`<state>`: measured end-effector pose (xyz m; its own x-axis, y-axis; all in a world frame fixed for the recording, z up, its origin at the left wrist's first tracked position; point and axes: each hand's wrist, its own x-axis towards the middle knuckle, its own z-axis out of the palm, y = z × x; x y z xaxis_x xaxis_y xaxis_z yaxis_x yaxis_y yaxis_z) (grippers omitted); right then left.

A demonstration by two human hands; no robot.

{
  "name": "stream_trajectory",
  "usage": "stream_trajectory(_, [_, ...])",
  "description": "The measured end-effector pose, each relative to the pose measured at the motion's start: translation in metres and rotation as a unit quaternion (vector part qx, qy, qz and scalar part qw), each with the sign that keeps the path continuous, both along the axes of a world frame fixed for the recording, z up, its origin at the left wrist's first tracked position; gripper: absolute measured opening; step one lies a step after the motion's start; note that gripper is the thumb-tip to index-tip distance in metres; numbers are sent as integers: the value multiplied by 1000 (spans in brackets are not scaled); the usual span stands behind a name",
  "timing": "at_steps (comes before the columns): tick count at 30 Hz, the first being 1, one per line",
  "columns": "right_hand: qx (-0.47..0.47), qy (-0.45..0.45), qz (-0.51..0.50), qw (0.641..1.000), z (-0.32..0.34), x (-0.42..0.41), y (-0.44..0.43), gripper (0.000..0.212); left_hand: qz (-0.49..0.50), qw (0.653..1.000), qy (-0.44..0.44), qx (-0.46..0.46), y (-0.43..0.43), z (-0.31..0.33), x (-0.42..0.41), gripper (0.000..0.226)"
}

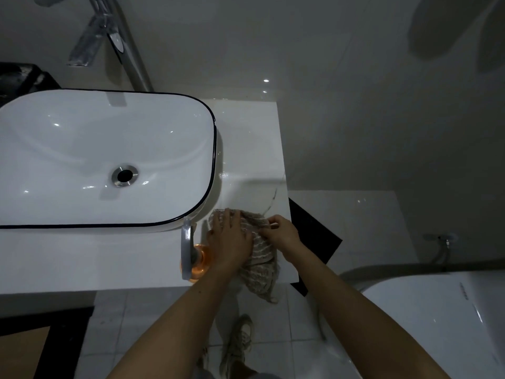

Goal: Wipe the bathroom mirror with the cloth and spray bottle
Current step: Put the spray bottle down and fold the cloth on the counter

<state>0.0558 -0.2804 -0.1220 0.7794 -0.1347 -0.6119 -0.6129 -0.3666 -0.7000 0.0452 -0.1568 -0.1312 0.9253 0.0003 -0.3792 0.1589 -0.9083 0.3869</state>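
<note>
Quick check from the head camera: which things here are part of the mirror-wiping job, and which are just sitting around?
For the job:
- striped cloth, on the counter's front right corner, under both hands
- orange spray bottle, upright beside the cloth
- left hand, flat on the cloth
- right hand, pinching the cloth's edge

Just there:
- white basin
- tap
- countertop

Both bare forearms reach forward and down from bottom of view, converging. Left hand (pixel 229 239) palm down, fingers spread flat and extended, wrist straight, pressing on striped cloth (pixel 259 255). Right hand (pixel 281 232) just beside it, fingers curled, thumb and fingertips pinching cloth edge. Hands nearly touching. One sneakered foot (pixel 237 343) visible below, between forearms.
</note>
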Motion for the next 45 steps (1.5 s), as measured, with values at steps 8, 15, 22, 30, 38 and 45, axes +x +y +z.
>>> stream_trajectory(8, [40, -154, -83, 984, 9, -2, -20, 26, 185, 959, 39, -209, -5, 2, 9, 108])
stream_trajectory(15, [-15, -240, -118, 963, 12, 9, -34, 21, 265, 919, -17, -291, -9, 1, 11, 49])
stream_trajectory(22, [-65, -158, 61, 983, -17, 13, -41, 62, 243, 947, -96, -184, -10, 7, 3, 45])
stream_trajectory(30, [-196, -145, 60, 968, -39, -13, -41, 52, -82, 991, -85, -56, -13, -6, -31, 54])
stream_trajectory(38, [-51, -146, -17, 988, -8, -35, -40, 44, -188, 975, -117, 17, 3, -13, -42, 63])
stream_trajectory(45, [-181, -122, 4, 976, -18, -53, -47, 21, -204, 968, -133, 66, 9, -16, -56, 80])
